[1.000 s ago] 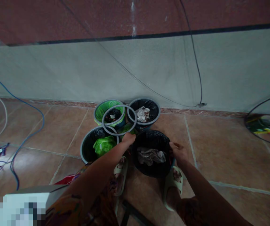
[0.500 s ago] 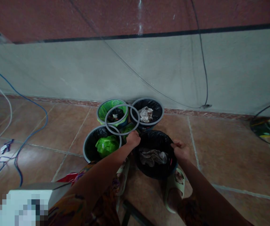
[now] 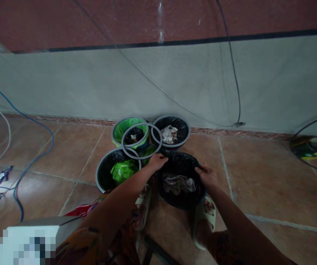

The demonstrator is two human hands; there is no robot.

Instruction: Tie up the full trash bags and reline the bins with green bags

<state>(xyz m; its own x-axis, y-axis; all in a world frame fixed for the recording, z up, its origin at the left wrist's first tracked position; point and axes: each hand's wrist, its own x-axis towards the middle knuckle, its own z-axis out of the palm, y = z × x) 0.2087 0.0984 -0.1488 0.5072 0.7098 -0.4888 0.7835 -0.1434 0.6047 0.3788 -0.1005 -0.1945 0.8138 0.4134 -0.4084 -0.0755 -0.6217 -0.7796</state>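
Note:
Between my feet stands a trash bin lined with a black trash bag [image 3: 179, 162], with crumpled greyish paper [image 3: 178, 184] inside. My left hand [image 3: 158, 162] is closed on the bag's edge at the bin's left rim. On the opposite side, my right hand [image 3: 206, 176] pinches the bag at the right rim. This bin has no grey ring on it. A loose grey rim ring [image 3: 123, 148] rests across the other bins, just beyond my left hand.
Three ringed bins stand close by: a green-lined one [image 3: 116, 127], a black-lined one [image 3: 188, 134] by the wall, and one holding a green bag [image 3: 123, 171]. Blue cable [image 3: 52, 141] loops over the tiles at left. A dark stool-like frame [image 3: 158, 248] is below.
My right hand has shifted slightly inward along the bin's rim. My left hand's fingers now reach a little further over the bag's edge. The bins and loose ring stay put.

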